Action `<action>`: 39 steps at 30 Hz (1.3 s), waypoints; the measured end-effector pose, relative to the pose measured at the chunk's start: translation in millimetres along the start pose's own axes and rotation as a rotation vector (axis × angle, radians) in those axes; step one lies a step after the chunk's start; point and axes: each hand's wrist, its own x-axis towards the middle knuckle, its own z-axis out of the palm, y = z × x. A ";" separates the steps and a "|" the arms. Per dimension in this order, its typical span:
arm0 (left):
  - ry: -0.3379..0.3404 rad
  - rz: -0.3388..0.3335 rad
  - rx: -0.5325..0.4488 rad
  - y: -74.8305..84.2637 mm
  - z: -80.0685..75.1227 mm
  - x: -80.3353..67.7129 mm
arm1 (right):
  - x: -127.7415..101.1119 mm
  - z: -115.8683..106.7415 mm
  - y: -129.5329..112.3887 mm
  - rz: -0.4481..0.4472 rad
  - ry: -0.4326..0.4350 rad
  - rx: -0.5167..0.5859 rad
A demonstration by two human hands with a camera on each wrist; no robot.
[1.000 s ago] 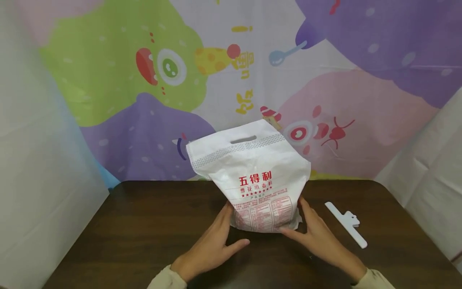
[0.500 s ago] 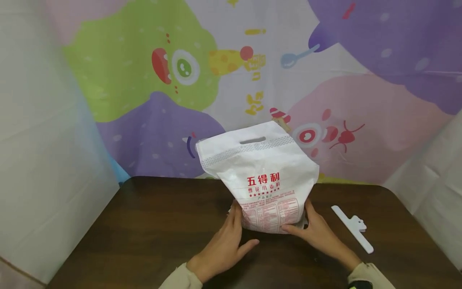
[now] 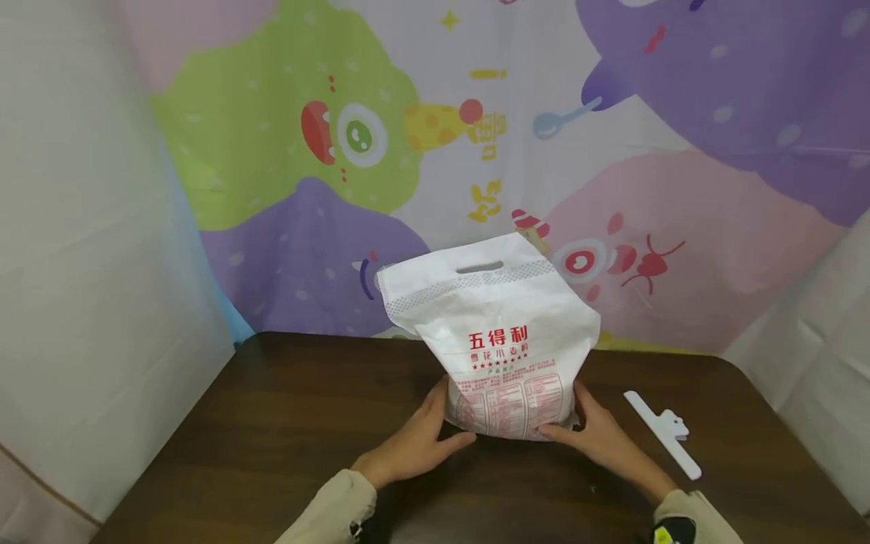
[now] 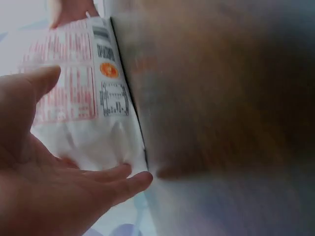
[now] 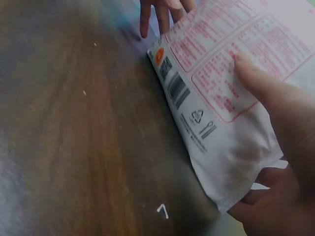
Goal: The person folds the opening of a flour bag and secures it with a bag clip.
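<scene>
Gripping the white bag is the right hand; the left hand touches it straight-fingered.

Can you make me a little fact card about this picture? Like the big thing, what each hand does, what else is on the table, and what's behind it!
Big thing: white bag, handle hole at the top, red printing on the front
Left hand: fingers against the bag's left side
Right hand: holds the bag's lower right side, thumb on the front
Also on the table: white clip, lying right of the bag
Table: dark brown
Behind: cloth with colourful cartoon monsters
</scene>
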 end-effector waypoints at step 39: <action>-0.138 -0.056 0.302 -3.1 -3.5 2.5 | 0.0 -4.2 11.8 -0.004 -0.030 0.010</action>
